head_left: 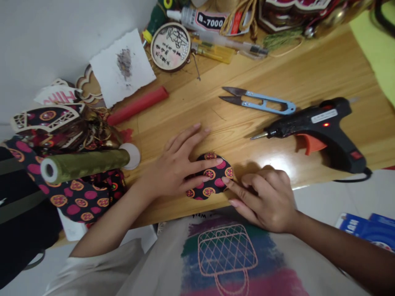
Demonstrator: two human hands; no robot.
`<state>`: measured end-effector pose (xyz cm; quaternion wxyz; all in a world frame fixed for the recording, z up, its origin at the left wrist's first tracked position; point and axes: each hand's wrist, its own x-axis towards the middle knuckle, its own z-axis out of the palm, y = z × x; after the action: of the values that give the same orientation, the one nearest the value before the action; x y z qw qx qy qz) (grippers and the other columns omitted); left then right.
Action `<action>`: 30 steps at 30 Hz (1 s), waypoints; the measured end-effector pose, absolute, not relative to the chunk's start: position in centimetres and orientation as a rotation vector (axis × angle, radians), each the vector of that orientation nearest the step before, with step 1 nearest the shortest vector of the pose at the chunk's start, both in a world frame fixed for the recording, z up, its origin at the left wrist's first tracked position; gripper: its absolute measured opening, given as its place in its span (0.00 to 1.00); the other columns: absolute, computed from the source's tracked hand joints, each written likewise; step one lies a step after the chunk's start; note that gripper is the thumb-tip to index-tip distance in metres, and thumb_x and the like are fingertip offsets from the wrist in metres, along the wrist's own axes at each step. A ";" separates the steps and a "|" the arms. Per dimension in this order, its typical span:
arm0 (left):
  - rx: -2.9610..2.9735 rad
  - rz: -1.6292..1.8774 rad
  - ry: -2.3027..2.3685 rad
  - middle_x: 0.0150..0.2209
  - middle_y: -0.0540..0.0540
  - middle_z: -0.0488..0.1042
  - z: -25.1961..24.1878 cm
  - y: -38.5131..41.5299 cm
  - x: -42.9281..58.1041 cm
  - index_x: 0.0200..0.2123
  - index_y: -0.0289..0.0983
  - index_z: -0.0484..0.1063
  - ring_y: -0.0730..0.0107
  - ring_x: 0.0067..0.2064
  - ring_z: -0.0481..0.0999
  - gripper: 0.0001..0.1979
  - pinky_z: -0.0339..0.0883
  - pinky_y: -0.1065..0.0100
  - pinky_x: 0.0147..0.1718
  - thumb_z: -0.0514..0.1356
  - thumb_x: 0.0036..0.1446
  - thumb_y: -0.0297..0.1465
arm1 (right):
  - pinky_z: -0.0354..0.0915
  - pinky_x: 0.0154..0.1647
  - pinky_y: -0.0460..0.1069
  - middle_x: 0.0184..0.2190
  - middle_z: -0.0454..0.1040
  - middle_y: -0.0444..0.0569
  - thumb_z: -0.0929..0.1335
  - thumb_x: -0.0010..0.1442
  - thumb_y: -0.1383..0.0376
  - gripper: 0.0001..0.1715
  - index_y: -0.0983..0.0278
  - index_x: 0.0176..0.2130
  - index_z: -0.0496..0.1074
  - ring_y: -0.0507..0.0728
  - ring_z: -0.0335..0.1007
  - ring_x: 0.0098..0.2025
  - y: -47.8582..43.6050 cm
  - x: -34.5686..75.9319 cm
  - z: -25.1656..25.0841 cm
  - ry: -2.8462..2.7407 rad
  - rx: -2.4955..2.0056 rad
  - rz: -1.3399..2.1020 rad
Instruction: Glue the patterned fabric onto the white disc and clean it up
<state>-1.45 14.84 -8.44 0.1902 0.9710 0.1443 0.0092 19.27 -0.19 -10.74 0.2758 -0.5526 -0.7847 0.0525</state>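
head view: the patterned fabric piece [210, 191] lies on the wooden table [191, 102], close to the front edge and beneath both hands. the left hand [180, 164] is palm down with fingers spread wide; its thumb and index finger rest on the fabric, the others reach onto bare wood, and nothing is gripped. the right hand [267, 197] has its index finger extended onto the fabric's right-hand edge, thumb apart from it, remaining fingers curled; whether anything sits inside the curl cannot be told. principal risk, in judgement: uneven pressure from the single right fingertip could pucker or skew the edge, and a loose left hold would let the piece slide. whether adhesive lies underneath is hidden; if so, fingertips could stick or smear it. secondary hazard: the glue gun [321, 123] shows a lit red lamp and is probably hot, its nozzle facing the working area; a careless right-hand reach could burn. its cord [354, 179] runs past the table edge, where a snag could drag the gun. the snips [268, 107] lie with blades parted, near the left fingertips; a forward sweep could prick them.
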 end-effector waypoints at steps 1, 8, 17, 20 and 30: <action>2.729 0.022 0.410 0.68 0.49 0.42 -8.5 14.8 -1.4 0.56 0.54 0.64 0.50 0.68 0.45 0.21 0.50 0.47 0.61 0.57 0.58 0.41 | 0.49 0.33 0.51 0.27 0.67 0.47 0.64 0.62 0.58 0.16 0.62 0.43 0.76 0.55 0.55 0.33 -0.2 19.3 -10.7 -2.108 -1.487 0.139; 2.956 0.123 0.366 0.65 0.43 0.53 -8.6 14.3 -1.6 0.57 0.49 0.62 0.52 0.66 0.52 0.23 0.53 0.51 0.59 0.56 0.59 0.44 | 0.50 0.33 0.52 0.26 0.68 0.47 0.64 0.62 0.59 0.16 0.63 0.43 0.77 0.55 0.55 0.32 -0.2 19.2 -10.7 -2.094 -1.482 0.136; 2.991 0.253 0.388 0.61 0.40 0.61 -8.6 14.0 -1.7 0.55 0.43 0.66 0.55 0.64 0.57 0.24 0.56 0.55 0.58 0.58 0.56 0.43 | 0.51 0.33 0.51 0.27 0.69 0.47 0.65 0.61 0.59 0.15 0.62 0.42 0.77 0.55 0.56 0.33 -0.2 19.2 -10.7 -2.092 -1.484 0.128; 2.955 0.218 0.398 0.62 0.38 0.59 -8.8 14.1 -1.7 0.55 0.43 0.65 0.52 0.64 0.56 0.24 0.56 0.53 0.58 0.59 0.56 0.42 | 0.50 0.33 0.51 0.26 0.69 0.47 0.65 0.61 0.59 0.15 0.63 0.42 0.77 0.55 0.55 0.33 -0.1 19.3 -10.7 -2.093 -1.484 0.134; 2.985 0.181 0.388 0.61 0.39 0.63 -7.9 13.2 -0.9 0.54 0.38 0.66 0.54 0.65 0.55 0.19 0.57 0.53 0.59 0.56 0.59 0.34 | 0.51 0.33 0.51 0.27 0.68 0.47 0.64 0.61 0.60 0.15 0.62 0.42 0.77 0.54 0.56 0.32 -0.1 19.1 -10.7 -2.080 -1.501 0.146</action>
<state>-0.93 13.18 -7.89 0.0628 0.9879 0.1284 0.0597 19.14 -0.11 -10.68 0.2823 -0.5605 -0.7766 0.0546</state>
